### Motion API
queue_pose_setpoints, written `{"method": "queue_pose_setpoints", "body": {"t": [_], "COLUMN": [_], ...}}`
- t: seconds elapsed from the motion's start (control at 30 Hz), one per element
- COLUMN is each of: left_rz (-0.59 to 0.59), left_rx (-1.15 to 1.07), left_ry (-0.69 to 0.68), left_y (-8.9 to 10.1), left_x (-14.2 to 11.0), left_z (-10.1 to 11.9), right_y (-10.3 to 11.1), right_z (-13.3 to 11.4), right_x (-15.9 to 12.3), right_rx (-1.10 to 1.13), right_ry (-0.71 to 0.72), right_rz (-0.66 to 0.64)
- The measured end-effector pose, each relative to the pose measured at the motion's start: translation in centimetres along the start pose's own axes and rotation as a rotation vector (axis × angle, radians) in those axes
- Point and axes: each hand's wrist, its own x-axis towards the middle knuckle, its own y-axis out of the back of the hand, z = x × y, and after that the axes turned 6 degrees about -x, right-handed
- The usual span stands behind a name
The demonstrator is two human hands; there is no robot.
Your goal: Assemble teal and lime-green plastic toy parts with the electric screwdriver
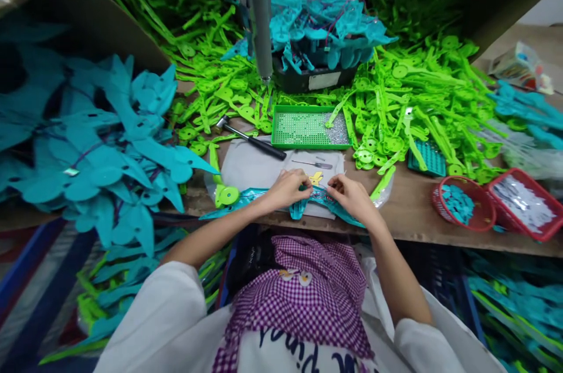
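Observation:
A long teal plastic part point(324, 200) lies across the near edge of the bench, hollow side up, with thin wires visible inside it. My left hand point(288, 188) rests over its middle, thumb and fingers pinched together. At its right portion my right hand point(352, 196) has its fingertips drawn together just above the part. What either pinch holds is too small to make out. A small yellow piece point(315, 177) sits between the hands, just beyond the part. Behind it, on a grey cloth point(246, 165), lies a small screwdriver point(319, 165).
A black-handled hammer point(264, 145) lies by a green tray point(284, 146) with small metal pieces. An electric screwdriver point(259, 21) hangs above. Lime-green parts point(396, 103) and teal parts point(127, 144) are heaped around. Red baskets point(488, 223) stand right.

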Motion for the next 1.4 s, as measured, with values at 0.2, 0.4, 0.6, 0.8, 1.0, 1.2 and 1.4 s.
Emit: {"method": "queue_pose_setpoints", "body": {"t": [0.2,0.4,0.6,0.8,1.0,1.2,1.4], "left_rz": [0.172,0.178,0.063,-0.112,-0.367,-0.522,-0.387], "left_rx": [0.412,0.656,0.743,0.764,0.402,-0.148,-0.390], "left_ry": [-0.163,-0.287,-0.425,-0.409,-0.072,0.226,0.340], "left_y": [-2.4,-3.0,-1.9,-0.7,2.0,2.7,2.0], "left_x": [-3.2,-3.9,-3.1,-2.0,1.5,4.4,2.7], "left_z": [0.6,0.9,1.1,2.7,3.3,0.4,-0.8], "right_y": [0.1,-0.5,-1.0,-0.3,-0.3,-5.4,-6.8], "right_z": [-3.1,-6.3,-5.4,-4.8,-3.3,-3.2,-2.6], "right_x": [4.9,11.0,12.7,10.8,3.5,-2.7,-2.0], "right_rx": [-0.193,-0.170,0.053,0.128,0.125,-0.207,-0.263], "right_ry": [0.331,0.503,0.428,0.411,0.272,0.338,0.309], "right_rz": [-0.128,-0.692,-0.909,-0.630,0.133,0.304,0.258]}}
